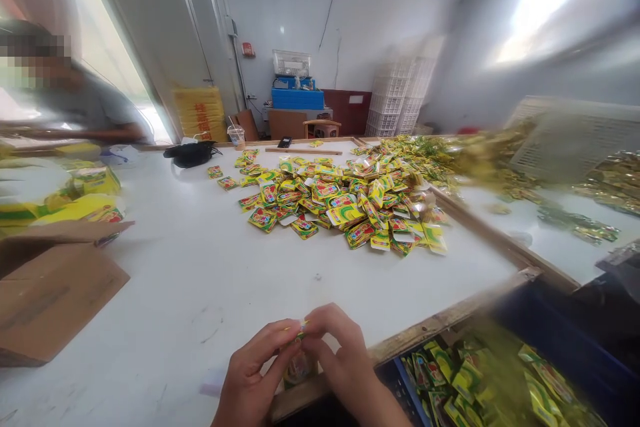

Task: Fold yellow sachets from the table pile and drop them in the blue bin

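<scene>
My left hand and my right hand meet at the front edge of the white table. The fingertips of both are pinched together on a small yellow carton, mostly hidden by the fingers. Below them, between the hands, part of another colourful printed pack shows at the wooden edge. Farther back lies a broad heap of small flat yellow-and-green cartons. Several have white flaps showing.
At left stands an open cardboard box. A blue crate holding more yellow cartons sits below the table at right. Wooden strips border the tabletop. Beyond them is a tilted white basket. A person is at far left.
</scene>
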Demonstrator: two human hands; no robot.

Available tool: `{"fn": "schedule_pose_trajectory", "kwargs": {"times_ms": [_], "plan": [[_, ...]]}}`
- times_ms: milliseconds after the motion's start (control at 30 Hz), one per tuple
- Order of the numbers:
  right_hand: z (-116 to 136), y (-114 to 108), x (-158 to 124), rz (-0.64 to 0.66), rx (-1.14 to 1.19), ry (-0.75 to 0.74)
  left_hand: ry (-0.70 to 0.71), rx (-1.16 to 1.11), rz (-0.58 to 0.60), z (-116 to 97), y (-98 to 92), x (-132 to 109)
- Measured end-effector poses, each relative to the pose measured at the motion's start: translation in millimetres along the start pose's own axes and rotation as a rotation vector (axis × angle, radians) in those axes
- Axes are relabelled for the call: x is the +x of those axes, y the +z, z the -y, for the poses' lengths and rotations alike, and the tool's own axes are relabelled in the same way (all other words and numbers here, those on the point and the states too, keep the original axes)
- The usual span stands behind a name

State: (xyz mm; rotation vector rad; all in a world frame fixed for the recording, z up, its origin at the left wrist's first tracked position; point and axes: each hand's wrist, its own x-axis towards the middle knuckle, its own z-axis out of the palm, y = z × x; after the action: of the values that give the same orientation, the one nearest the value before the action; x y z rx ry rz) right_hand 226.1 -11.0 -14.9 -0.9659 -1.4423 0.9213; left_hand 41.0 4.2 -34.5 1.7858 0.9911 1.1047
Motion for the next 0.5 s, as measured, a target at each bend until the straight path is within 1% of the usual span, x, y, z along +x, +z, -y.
{"fn": "schedule_pose_trajectory", "kwargs": {"times_ms": [133, 200, 267, 300, 333, 367, 400, 433, 467, 500], "plan": [[0.6, 5.7, -1.1, -0.002, -0.016, -0.002, -0.022, 0.097, -0.012, -3.2, 0.7, -6.1], [0.8, 7.3, 1.5, -0.024, -0.020, 0.014, -0.017, 0.142, -0.002, -7.0, 2.0, -3.1], [2.7, -2.1, 3.4, -0.092, 0.003, 0.050, 0.038, 0.179, 0.051, -12.5, 6.7, 11.0], [4.8, -13.9, 2.2, -0.153, 0.019, 0.069, 0.072, 0.206, 0.093, -15.7, 10.9, 23.5], [8.0, -31.3, -1.5, -0.237, 0.026, 0.081, 0.111, 0.264, 0.133, -18.7, 16.5, 39.9], [12.1, -54.3, -8.3, -0.347, 0.015, 0.091, 0.154, 0.342, 0.166, -21.3, 23.3, 59.9], [16.9, -82.2, -18.6, -0.467, -0.021, 0.104, 0.186, 0.427, 0.176, -23.0, 30.9, 83.0], [22.0, -113.6, -32.0, -0.593, -0.085, 0.123, 0.240, 0.563, 0.159, -23.5, 38.8, 108.3], [26.7, -146.6, -47.8, -0.706, -0.176, 0.171, 0.268, 0.612, 0.135, -22.5, 46.5, 134.7], [30.3, -179.1, -65.0, -0.758, -0.293, 0.260, 0.281, 0.639, 0.108, -20.1, 53.6, 161.2]]}}
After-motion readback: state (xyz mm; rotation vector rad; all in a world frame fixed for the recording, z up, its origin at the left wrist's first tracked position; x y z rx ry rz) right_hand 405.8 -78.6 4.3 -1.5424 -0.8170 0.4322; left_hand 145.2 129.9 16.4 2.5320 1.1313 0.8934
